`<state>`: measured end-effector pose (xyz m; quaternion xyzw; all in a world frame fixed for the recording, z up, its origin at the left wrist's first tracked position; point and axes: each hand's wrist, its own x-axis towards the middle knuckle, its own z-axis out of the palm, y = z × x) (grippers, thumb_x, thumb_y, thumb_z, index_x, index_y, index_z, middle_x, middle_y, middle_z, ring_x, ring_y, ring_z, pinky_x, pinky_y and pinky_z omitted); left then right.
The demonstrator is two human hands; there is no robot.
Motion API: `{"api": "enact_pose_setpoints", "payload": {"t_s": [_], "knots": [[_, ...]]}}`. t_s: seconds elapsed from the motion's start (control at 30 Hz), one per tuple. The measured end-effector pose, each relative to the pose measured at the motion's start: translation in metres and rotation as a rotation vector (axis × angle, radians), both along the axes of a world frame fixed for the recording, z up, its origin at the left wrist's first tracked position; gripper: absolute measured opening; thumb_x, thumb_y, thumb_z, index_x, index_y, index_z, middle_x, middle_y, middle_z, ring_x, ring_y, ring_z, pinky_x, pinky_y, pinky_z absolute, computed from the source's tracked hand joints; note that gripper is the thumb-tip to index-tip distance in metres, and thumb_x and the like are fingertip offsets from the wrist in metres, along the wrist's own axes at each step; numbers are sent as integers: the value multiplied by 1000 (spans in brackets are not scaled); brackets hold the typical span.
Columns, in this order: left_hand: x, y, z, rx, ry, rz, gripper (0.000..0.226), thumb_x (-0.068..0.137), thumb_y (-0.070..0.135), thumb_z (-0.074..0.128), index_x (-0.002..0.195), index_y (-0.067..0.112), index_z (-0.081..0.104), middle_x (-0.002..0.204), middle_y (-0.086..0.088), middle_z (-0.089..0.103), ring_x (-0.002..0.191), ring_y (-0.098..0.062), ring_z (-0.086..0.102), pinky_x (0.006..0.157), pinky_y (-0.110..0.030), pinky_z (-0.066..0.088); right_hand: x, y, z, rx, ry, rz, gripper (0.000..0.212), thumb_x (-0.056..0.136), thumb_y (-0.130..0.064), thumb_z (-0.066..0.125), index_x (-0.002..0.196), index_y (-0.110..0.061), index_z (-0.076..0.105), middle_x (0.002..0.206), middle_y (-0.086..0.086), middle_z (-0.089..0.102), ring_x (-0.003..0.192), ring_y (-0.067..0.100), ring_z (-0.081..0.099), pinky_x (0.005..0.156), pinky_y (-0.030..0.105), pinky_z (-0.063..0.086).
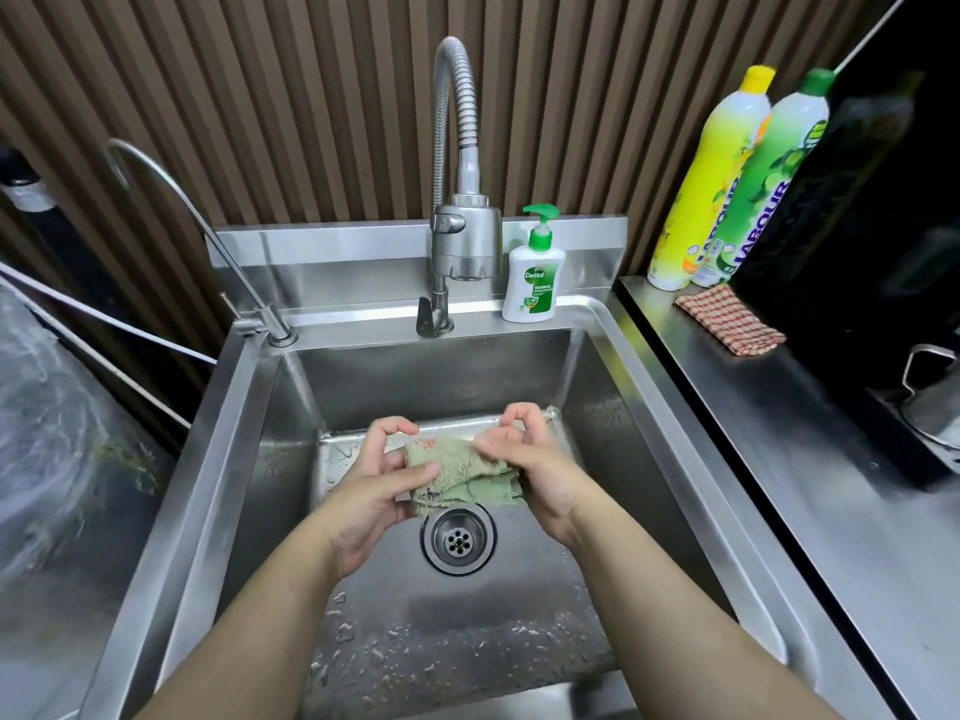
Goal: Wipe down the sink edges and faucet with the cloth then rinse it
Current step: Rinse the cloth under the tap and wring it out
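Note:
A crumpled green cloth (462, 478) hangs above the steel sink (228, 439), just behind the drain (458, 537). My left hand (376, 485) grips its left side, thumb on top. My right hand (535, 470) pinches its right side with curled fingers. The flexible steel faucet (465, 236) stands at the back edge, its spray head over the basin; no water runs from it. Drops lie on the basin floor near the front.
A thin second tap (260, 324) stands at the back left corner. A Dettol soap pump (534, 272) sits on the back rim. On the right counter (810, 459) are two detergent bottles (727, 184), a checked cloth (730, 324) and a kettle (935, 392). Plastic wrap (57, 433) lies left.

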<state>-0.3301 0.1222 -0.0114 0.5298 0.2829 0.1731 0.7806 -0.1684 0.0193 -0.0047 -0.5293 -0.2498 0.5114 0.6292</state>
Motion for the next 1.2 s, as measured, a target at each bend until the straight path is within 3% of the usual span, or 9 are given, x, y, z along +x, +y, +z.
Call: {"api": "enact_pose_setpoints", "payload": {"t_s": [0.17,0.33,0.47,0.6,0.7,0.8,0.9,1.07,1.2], "knots": [[-2,12,-2,-142,94,66,61,63,14,80,119,12,55,108,-12,70,90,-20,68,72,-30,54,3,11,0,-16,-53,-55,73,71,17,66,125,-28,46,100,4,51,81,19,55,76,35,49],[4,11,-4,-174,100,44,51,70,20,68,119,10,55,115,-11,68,99,-20,66,75,-31,57,1,19,3,-27,-12,-95,62,76,8,68,126,-21,45,103,8,55,79,18,59,69,28,50],[4,10,-15,-221,84,116,66,69,21,70,127,6,44,111,-13,70,101,-26,66,77,-34,57,10,30,9,-194,-272,-38,39,89,-21,62,127,-21,51,119,0,60,96,9,56,81,20,41],[3,14,-28,-239,117,119,69,71,22,70,131,6,42,116,-16,66,102,-26,66,75,-33,57,28,64,9,-239,-487,-48,49,93,-23,55,139,-29,40,143,-3,45,124,12,45,100,26,33],[3,26,-42,-310,118,178,96,65,28,81,142,6,28,132,-18,55,116,-29,56,75,-36,57,16,101,6,-245,-673,-39,66,91,-19,56,148,-26,23,154,-4,26,140,14,27,108,25,22],[1,37,-56,-317,125,217,120,48,36,91,144,9,25,140,-18,46,125,-33,46,75,-37,57,-6,139,5,-290,-800,-119,80,89,-19,55,151,-24,5,159,-8,2,146,12,4,118,37,12],[-2,42,-68,-339,119,229,106,57,30,87,142,6,27,131,-16,55,119,-29,54,73,-35,56,-20,171,7,-365,-806,-211,84,89,-23,55,151,-23,-2,159,-9,-9,146,11,-5,117,40,7],[-2,37,-77,-290,142,142,30,86,10,58,115,9,52,89,-8,65,76,-16,62,55,-24,53,-42,198,5,-372,-844,-238,79,84,-30,56,150,-20,13,159,-4,-8,146,17,7,116,42,6],[-3,41,-84,-296,149,134,53,82,15,65,130,3,45,103,-14,50,98,-29,50,56,-24,52,-49,209,6,-414,-879,-178,79,83,-36,56,149,-23,14,158,-4,-13,146,19,5,116,43,4]]}}
